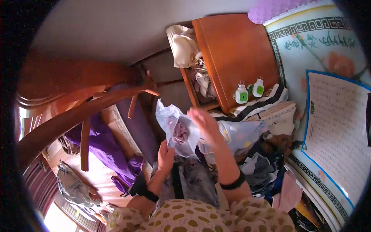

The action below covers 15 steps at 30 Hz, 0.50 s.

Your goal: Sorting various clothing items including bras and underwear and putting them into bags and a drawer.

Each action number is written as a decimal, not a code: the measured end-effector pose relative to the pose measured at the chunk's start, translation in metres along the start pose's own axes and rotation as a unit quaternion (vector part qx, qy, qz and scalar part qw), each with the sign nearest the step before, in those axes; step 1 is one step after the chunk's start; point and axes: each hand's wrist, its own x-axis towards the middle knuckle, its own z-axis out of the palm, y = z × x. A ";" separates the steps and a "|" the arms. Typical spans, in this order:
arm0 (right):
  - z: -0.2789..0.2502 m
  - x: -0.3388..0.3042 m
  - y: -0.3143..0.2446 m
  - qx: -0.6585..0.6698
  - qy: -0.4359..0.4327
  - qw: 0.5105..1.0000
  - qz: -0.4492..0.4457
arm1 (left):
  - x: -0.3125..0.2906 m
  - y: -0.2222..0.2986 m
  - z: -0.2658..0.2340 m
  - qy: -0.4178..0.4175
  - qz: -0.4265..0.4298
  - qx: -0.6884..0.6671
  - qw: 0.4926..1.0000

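A clear plastic bag (pixel 165 115) is held up in front of me, with a crumpled mauve cloth (pixel 180 133) showing in it. My left hand (pixel 166 155) is closed on the bag's lower left edge. At its upper right side is my right hand (pixel 205 123), blurred by motion; whether its fingers grip the film cannot be made out. Beneath the bag lies grey patterned fabric (pixel 196 178) over my lap.
Ahead stands a wooden cabinet (pixel 235 58) beside an open drawer (pixel 188 87) stuffed with cloth. Folded textiles (pixel 266 108) and dark clothes (pixel 262 170) are piled at right. A curved wooden rail (pixel 58 123) crosses the left, near a purple garment (pixel 102 141).
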 end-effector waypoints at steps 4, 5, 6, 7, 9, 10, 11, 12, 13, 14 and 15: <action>0.012 0.113 -0.011 -0.132 0.030 0.976 -0.171 | 0.002 -0.030 -0.010 0.002 -0.010 -0.139 0.990; 0.013 0.141 -0.002 -0.214 0.068 0.954 -0.200 | 0.003 -0.030 -0.008 -0.005 -0.011 -0.136 0.991; 0.010 0.163 0.005 -0.295 0.108 0.922 -0.226 | 0.003 -0.029 -0.003 -0.013 -0.030 -0.076 0.997; 0.025 0.173 0.002 -0.283 0.109 0.926 -0.224 | 0.002 -0.029 -0.011 -0.006 -0.051 -0.008 0.999; 0.050 0.187 -0.030 -0.480 0.021 0.875 -0.060 | -0.003 -0.034 -0.026 0.002 -0.043 -0.030 0.999; 0.053 0.204 -0.023 -0.477 0.033 0.876 -0.060 | -0.004 -0.037 -0.024 -0.005 -0.037 -0.068 0.997; 0.051 0.226 -0.004 -0.476 0.103 0.872 -0.049 | -0.003 -0.043 -0.017 -0.020 -0.035 -0.064 0.997; 0.055 0.241 0.008 -0.467 0.167 0.868 -0.040 | -0.005 -0.047 -0.016 -0.015 -0.017 -0.102 0.994; 0.059 0.245 0.003 -0.462 0.172 0.869 -0.038 | -0.008 -0.048 -0.016 -0.006 -0.001 -0.141 0.990; 0.063 0.249 -0.002 -0.491 0.153 0.857 -0.032 | -0.008 -0.048 -0.020 -0.009 0.000 -0.135 0.991; 0.067 0.253 -0.008 -0.520 0.134 0.843 -0.027 | -0.009 -0.047 -0.025 -0.020 -0.029 -0.136 0.990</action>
